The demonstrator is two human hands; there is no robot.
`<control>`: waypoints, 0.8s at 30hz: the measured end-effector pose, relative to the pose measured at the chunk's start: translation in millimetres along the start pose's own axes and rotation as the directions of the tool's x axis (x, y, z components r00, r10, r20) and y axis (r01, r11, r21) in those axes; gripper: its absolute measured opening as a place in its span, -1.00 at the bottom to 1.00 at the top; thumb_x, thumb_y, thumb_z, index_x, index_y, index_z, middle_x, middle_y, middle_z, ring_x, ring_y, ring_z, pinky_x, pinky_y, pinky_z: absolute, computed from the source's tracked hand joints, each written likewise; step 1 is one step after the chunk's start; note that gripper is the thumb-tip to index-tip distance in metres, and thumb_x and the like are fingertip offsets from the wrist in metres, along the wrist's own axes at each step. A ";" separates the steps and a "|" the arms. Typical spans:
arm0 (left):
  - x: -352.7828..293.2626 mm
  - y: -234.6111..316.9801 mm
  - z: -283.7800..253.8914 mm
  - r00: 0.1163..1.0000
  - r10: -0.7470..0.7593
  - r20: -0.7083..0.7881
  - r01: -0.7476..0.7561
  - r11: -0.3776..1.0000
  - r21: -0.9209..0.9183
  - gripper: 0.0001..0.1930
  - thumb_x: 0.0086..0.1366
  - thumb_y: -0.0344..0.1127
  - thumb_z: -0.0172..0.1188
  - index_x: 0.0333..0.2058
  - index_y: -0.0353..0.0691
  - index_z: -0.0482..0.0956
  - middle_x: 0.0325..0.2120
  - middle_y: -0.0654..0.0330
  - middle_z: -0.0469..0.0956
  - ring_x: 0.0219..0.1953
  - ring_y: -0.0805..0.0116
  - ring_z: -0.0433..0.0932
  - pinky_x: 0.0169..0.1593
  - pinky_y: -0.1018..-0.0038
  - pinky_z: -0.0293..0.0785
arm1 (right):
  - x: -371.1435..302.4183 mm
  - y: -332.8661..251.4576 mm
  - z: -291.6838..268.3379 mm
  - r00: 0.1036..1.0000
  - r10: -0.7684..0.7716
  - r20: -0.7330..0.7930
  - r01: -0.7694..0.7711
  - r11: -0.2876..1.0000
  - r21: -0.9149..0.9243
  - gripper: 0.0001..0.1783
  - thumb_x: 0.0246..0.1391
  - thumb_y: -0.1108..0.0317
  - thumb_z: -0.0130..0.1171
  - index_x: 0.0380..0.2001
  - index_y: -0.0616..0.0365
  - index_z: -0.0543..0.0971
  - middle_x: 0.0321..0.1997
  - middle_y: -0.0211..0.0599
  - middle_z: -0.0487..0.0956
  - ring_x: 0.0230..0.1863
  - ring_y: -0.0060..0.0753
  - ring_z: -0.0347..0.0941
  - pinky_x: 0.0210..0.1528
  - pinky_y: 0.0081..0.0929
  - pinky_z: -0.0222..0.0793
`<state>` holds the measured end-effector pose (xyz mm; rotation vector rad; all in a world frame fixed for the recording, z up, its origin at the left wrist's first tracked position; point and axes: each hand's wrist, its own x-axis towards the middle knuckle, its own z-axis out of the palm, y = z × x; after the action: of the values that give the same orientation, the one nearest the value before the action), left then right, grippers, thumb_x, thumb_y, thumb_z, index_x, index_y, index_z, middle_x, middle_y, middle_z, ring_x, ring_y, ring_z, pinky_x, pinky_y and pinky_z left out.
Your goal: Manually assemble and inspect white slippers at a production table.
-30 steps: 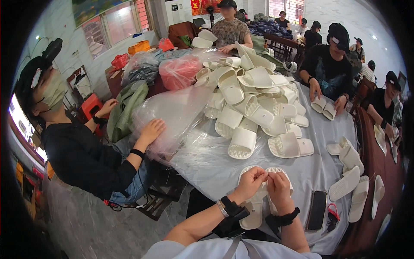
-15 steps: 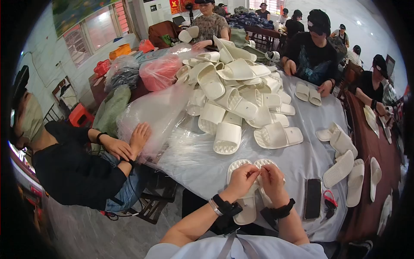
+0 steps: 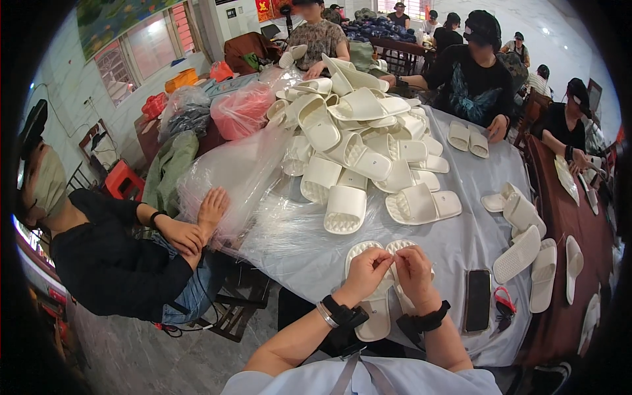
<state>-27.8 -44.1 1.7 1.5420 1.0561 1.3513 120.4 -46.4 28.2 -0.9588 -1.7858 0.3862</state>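
The left hand [image 3: 370, 271] and right hand [image 3: 415, 273] meet above the pair of slippers [image 3: 376, 320], fingertips pinched together; whether they clamp anything, I cannot tell. The pair lies by the table [image 3: 475, 245]'s near edge. Beyond the pair, a bare strip precedes the slipper heap [image 3: 355, 153]; right of it, a phone [image 3: 478, 301].

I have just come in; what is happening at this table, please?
The person's left hand and right hand are close together over a pair of cream slippers; whether they hold anything is unclear. A pile of similar slippers lies ahead, a phone to the right. Further along the right side, a co-worker's hand is beside another pair.
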 end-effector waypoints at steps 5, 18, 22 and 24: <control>-0.2 2.3 -1.7 0.999 -0.043 0.016 0.043 0.999 -0.011 -0.91 0.24 -0.41 0.24 -0.32 -0.31 0.57 -0.51 0.25 0.53 -0.51 0.56 0.45 -0.43 0.60 0.38 | 1.3 -1.8 -0.8 1.000 0.011 0.004 -0.011 1.000 -0.002 -0.92 0.01 0.62 0.17 -0.38 0.30 0.51 -0.40 -0.12 0.48 -0.43 -0.15 0.44 -0.38 -0.39 0.37; -1.4 6.5 -5.2 0.995 0.075 0.071 -0.085 0.986 0.140 -0.88 0.17 -0.54 0.20 -0.29 -0.32 0.60 -0.44 0.16 0.53 -0.45 0.45 0.50 -0.36 0.55 0.42 | -2.0 -0.9 0.1 0.999 0.033 0.024 -0.033 0.999 0.003 -0.97 0.03 0.58 0.17 -0.41 0.28 0.53 -0.48 -0.14 0.49 -0.49 -0.17 0.44 -0.44 -0.38 0.35; -1.5 10.0 -2.1 0.996 0.088 0.036 -0.090 0.992 0.089 -0.92 0.16 -0.47 0.24 -0.34 -0.30 0.60 -0.51 0.11 0.49 -0.49 0.25 0.48 -0.40 0.42 0.39 | -1.2 -1.0 0.3 1.000 0.017 0.004 -0.017 1.000 0.000 -0.97 0.03 0.56 0.18 -0.44 0.27 0.52 -0.52 -0.16 0.48 -0.52 -0.18 0.42 -0.47 -0.38 0.32; -2.3 7.6 -2.8 0.998 0.058 0.036 -0.060 0.995 0.078 -0.92 0.16 -0.47 0.24 -0.34 -0.30 0.60 -0.52 0.11 0.49 -0.50 0.26 0.47 -0.40 0.43 0.38 | -0.1 -3.9 -1.4 0.999 0.042 0.020 -0.042 0.999 -0.011 -0.97 0.02 0.56 0.18 -0.45 0.27 0.53 -0.53 -0.17 0.47 -0.54 -0.20 0.40 -0.49 -0.39 0.30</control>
<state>-30.1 -48.6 8.4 1.6603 1.0618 1.3327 120.0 -49.2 31.2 -1.0046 -1.7900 0.4151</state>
